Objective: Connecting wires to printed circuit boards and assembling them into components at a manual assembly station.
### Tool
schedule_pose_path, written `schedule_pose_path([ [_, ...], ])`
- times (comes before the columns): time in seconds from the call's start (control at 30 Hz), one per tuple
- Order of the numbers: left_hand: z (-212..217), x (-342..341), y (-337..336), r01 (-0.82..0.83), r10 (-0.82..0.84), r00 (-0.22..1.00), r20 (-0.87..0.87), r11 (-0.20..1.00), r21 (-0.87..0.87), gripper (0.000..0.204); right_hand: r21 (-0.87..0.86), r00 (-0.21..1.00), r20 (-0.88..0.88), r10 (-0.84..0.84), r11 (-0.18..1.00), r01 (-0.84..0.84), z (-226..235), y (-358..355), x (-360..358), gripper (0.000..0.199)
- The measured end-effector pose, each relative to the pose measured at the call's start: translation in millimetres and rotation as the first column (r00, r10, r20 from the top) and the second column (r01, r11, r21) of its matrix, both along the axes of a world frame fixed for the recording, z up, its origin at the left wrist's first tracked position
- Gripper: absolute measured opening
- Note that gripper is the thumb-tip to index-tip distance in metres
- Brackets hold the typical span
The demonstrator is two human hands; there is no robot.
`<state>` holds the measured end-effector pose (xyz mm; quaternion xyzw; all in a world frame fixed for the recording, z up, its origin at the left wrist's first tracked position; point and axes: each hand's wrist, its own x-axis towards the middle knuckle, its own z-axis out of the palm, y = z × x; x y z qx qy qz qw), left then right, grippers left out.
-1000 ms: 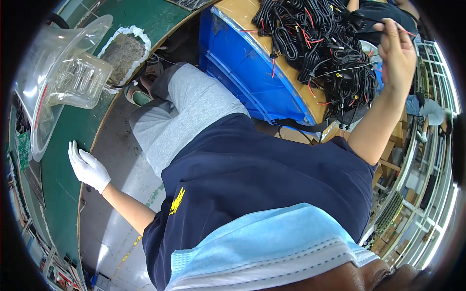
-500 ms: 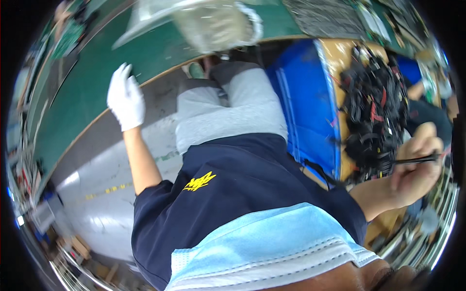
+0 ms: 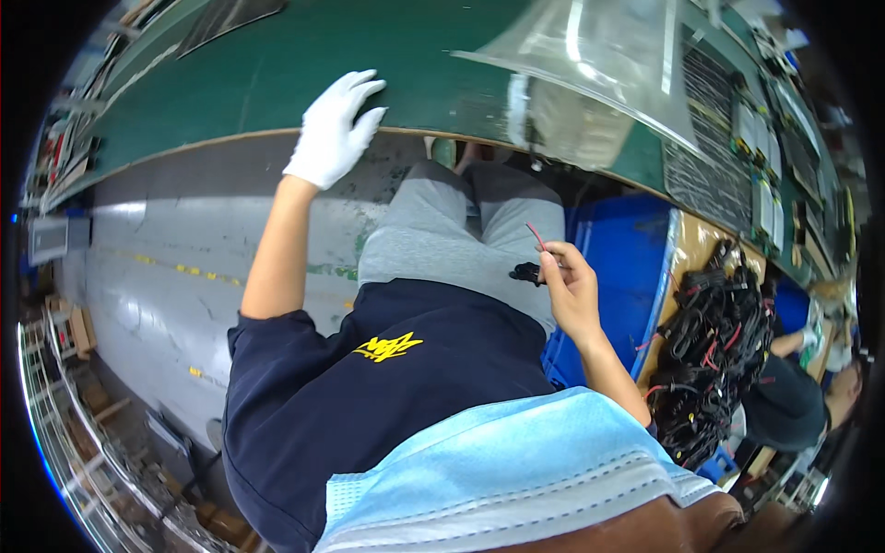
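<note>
My left hand (image 3: 336,134), in a white glove, hovers at or rests on the front edge of the green workbench (image 3: 415,74); its fingers are stretched out and nothing is in them. Above my lap, my bare right hand (image 3: 576,295) pinches a short black cable (image 3: 526,273) with a thin red wire sticking up past the fingertips. Part of the cable is hidden behind the fingers. To the right of that hand lies a big tangled pile of similar black cables (image 3: 705,359) with red wire ends.
A clear plastic bag (image 3: 599,60) lies on the bench, its corner toward the front edge. Right of my legs stands a blue bin (image 3: 613,267). Several flat parts (image 3: 765,175) sit at the bench's right. Another person (image 3: 784,405) is at the far right, beyond the cable pile.
My right hand has come from beside the cable pile, inward over my lap, carrying the cable. My left hand stays open by the bench edge. The whole view has turned.
</note>
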<state>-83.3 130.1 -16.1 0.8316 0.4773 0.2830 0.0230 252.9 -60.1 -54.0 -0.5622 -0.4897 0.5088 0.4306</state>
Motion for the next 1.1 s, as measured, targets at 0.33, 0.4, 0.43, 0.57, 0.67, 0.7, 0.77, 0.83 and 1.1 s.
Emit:
schedule_pose_path([
  [0.33, 119, 85, -82, 0.587, -0.683, 0.717, 0.142, 0.481, -0.651, 0.034, -0.044, 0.987, 0.159, 0.027, 0.999, -0.020, 30, -13, 27, 0.017],
  [0.4, 133, 124, -102, 0.648, -0.751, 0.636, 0.179, 0.393, -0.652, 0.034, -0.092, 0.971, 0.221, 0.091, 0.993, -0.072, 29, -18, 34, 0.018],
  [0.43, 138, 147, -113, 0.737, -0.787, 0.583, 0.200, 0.409, -0.538, 0.033, 0.041, 0.949, 0.304, 0.083, 0.994, -0.100, 18, -20, 37, 0.018],
  [0.57, 129, 266, -128, 0.867, -0.854, 0.479, 0.204, 0.423, -0.264, 0.029, 0.534, 0.900, 0.368, -0.233, 0.846, 0.001, -47, -7, 15, 0.020],
  [0.67, 122, 372, -113, 0.782, -0.827, 0.559, 0.052, 0.505, -0.366, 0.039, 0.552, 0.859, 0.407, -0.309, 0.833, 0.038, -34, -4, 25, 0.025],
  [0.7, 112, 411, -106, 0.746, -0.802, 0.597, -0.014, 0.561, -0.358, 0.042, 0.318, 0.822, 0.556, -0.122, 0.945, -0.076, -19, -6, 32, 0.028],
  [0.77, 91, 486, -91, 0.666, -0.696, 0.718, 0.017, 0.680, -0.308, 0.046, 0.059, 0.758, 0.645, 0.093, 0.984, -0.171, -11, -12, 39, 0.031],
  [0.83, 85, 540, -85, 0.564, -0.573, 0.818, 0.054, 0.781, -0.268, 0.045, 0.235, 0.797, 0.603, -0.033, 0.962, -0.138, -9, -16, 39, 0.038],
  [1.1, 71, 631, -81, 0.336, -0.342, 0.917, -0.203, 0.939, -0.067, 0.048, 0.471, 0.992, -0.125, -0.035, 0.877, 0.090, -64, -27, 36, 0.049],
])
